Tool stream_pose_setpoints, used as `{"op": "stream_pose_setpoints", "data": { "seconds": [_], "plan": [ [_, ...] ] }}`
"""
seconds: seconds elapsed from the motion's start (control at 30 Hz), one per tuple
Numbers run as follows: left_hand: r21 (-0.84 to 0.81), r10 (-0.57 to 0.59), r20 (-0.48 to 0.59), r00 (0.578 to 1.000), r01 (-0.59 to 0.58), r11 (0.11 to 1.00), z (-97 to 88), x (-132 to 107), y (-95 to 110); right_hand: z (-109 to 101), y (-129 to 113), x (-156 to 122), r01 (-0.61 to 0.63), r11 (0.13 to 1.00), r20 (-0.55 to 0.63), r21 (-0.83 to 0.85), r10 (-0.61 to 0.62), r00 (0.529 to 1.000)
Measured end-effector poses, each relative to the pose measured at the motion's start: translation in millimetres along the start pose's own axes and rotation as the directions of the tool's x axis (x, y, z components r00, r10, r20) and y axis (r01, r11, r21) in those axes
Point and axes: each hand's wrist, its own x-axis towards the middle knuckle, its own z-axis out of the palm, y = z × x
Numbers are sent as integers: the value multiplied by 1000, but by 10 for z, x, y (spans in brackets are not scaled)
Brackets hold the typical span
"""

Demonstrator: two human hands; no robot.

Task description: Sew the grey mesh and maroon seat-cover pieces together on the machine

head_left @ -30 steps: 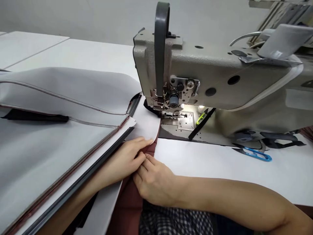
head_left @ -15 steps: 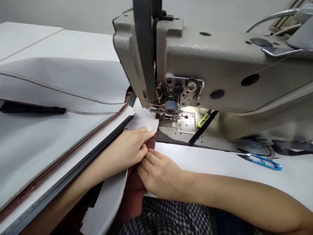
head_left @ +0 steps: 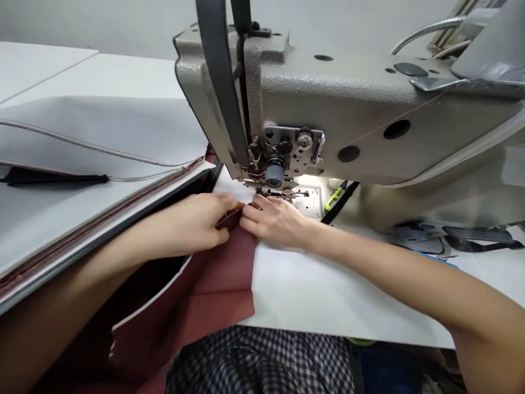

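Observation:
My left hand (head_left: pixel 200 223) is closed on the lifted edge of a dark red upholstery cover piece (head_left: pixel 225 268), which is perforated in part and backed in white. My right hand (head_left: pixel 279 220) has its fingers bent at the same edge, just in front of the sewing machine's presser foot (head_left: pixel 274 192). Its fingertips press together on the red piece's edge. The lower part of the piece hangs over the table front, above a checked garment (head_left: pixel 266 361). The sewing machine (head_left: pixel 328 104) stands right behind both hands.
A larger white-backed cover section (head_left: pixel 135 126) with piping and a dark edge strip lies on the left. A yellow-green tool (head_left: pixel 334 198) and a black strip (head_left: pixel 341 202) rest by the needle plate. Blue-handled thread snips (head_left: pixel 438 259) are mostly hidden behind my right arm.
Both hands have moved up toward the presser foot, and my left hand has shifted left. The red piece's edge is lifted and folded over, showing more of its perforated face.

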Motion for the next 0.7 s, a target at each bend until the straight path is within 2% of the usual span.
{"op": "stream_pose_setpoints", "data": {
  "seconds": [0.07,0.13,0.2,0.27,0.3,0.37,0.47,0.57,0.7],
  "plan": [
    [30,-37,22,999,37,999,-12,-15,3,22,129,44,56,998,46,-10,-56,997],
    [4,-8,-15,1000,8,1000,50,-42,31,33,70,41,60,998,79,-15,-59,995],
    [-23,41,-62,997,-43,999,159,-73,72,12,-168,-23,-36,998,97,-54,41,994],
    [13,67,-65,996,-66,998,266,-100,117,-47,-505,-131,-134,989,90,-68,140,986],
    [58,63,-48,997,-60,996,306,-109,138,-88,-678,-187,-148,988,89,-33,150,985],
    [158,44,-12,999,-42,987,349,-118,170,-175,-981,-275,-100,989,118,109,87,989],
    [196,38,-17,999,-33,980,355,-119,183,-251,-1245,-306,-71,966,118,247,43,992],
    [151,38,-42,998,-31,988,357,-119,169,-233,-1309,-270,-83,966,86,246,64,994],
    [98,49,-59,997,-43,994,362,-72,136,-160,-1244,-241,-63,971,70,230,48,996]
  ]
}}
